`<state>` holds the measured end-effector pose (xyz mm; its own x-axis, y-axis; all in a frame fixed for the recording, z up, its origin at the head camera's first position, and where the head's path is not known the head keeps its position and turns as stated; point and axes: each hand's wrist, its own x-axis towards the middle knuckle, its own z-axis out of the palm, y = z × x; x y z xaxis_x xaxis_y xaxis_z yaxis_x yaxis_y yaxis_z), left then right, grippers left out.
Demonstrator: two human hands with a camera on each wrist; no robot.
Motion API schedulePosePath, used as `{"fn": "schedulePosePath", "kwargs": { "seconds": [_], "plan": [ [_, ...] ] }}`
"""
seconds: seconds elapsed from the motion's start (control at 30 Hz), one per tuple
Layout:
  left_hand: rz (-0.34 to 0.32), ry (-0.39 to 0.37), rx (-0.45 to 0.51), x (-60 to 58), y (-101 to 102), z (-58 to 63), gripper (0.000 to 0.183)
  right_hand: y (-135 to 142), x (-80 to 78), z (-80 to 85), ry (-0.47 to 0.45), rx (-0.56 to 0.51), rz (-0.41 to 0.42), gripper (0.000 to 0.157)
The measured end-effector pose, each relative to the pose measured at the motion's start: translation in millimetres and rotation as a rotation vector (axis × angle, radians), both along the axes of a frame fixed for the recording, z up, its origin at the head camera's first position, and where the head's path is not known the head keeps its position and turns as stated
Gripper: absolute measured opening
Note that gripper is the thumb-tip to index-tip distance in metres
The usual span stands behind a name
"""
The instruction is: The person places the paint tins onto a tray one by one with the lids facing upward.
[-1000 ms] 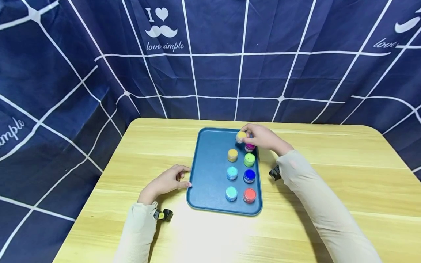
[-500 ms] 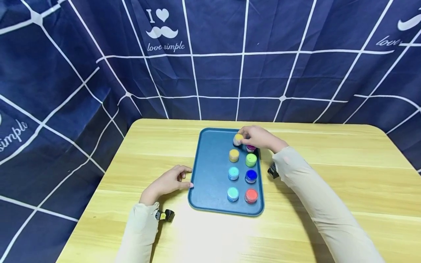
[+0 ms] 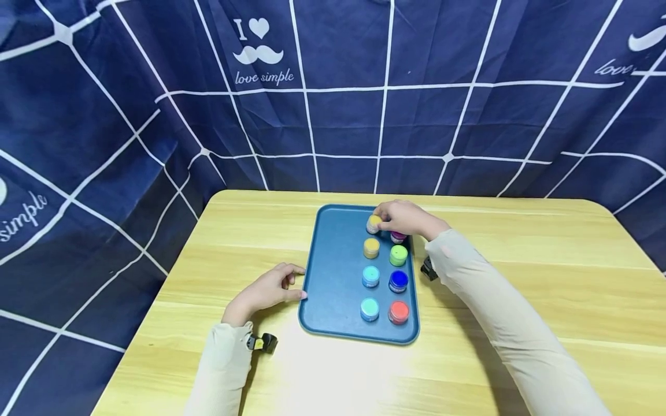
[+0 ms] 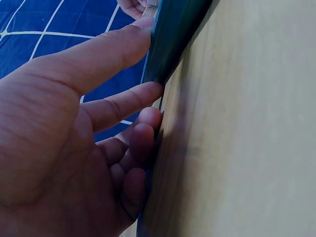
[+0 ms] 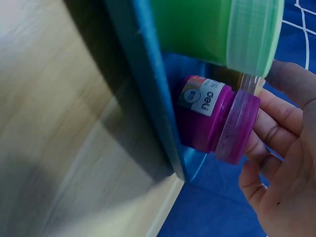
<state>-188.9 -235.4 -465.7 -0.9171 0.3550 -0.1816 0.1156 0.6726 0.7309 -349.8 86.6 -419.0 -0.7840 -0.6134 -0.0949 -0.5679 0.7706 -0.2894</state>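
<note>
My right hand (image 3: 410, 219) grips a yellow-lidded paint jar (image 3: 372, 224) with thumb and fingers, low over the far end of a blue tray (image 3: 333, 277). Beneath that hand stands a magenta paint jar (image 5: 205, 118), partly hidden in the head view and plain in the right wrist view. My left hand (image 3: 267, 289) is at the tray's left edge, thumb and index finger stretched out and touching the rim, as the left wrist view shows too. Its other fingers (image 4: 140, 140) bend loosely beside the tray.
Upright jars form two columns on the tray's right half: yellow (image 3: 371, 248) and two light blue jars (image 3: 370, 277) in one; green (image 3: 398, 255), dark blue (image 3: 398, 281) and red (image 3: 399, 312) in the other. A wooden table (image 3: 520, 271) bears the tray; blue cloth (image 3: 343, 121) hangs behind.
My right hand has brought the yellow-lidded jar a little left and down, into line behind the other yellow jar. The left hand stays at the tray's rim.
</note>
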Motion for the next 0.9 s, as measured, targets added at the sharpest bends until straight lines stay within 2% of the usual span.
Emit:
{"fn": "schedulePosePath", "kwargs": {
  "seconds": [0.23, 0.57, 0.9],
  "plan": [
    [-0.006, 0.003, -0.001, -0.2, 1.3, 0.4, 0.050, -0.5, -1.1, -1.0, -0.071, -0.028, -0.037, 0.040],
    [-0.008, 0.004, -0.012, 0.8, -0.8, 1.5, 0.050, -0.8, -1.2, -6.1, -0.140, -0.096, -0.075, 0.034],
    [0.000, -0.008, 0.006, -0.6, 0.2, -0.4, 0.050, 7.0, 7.4, -0.1, -0.073, -0.104, -0.072, 0.045]
  ]
}}
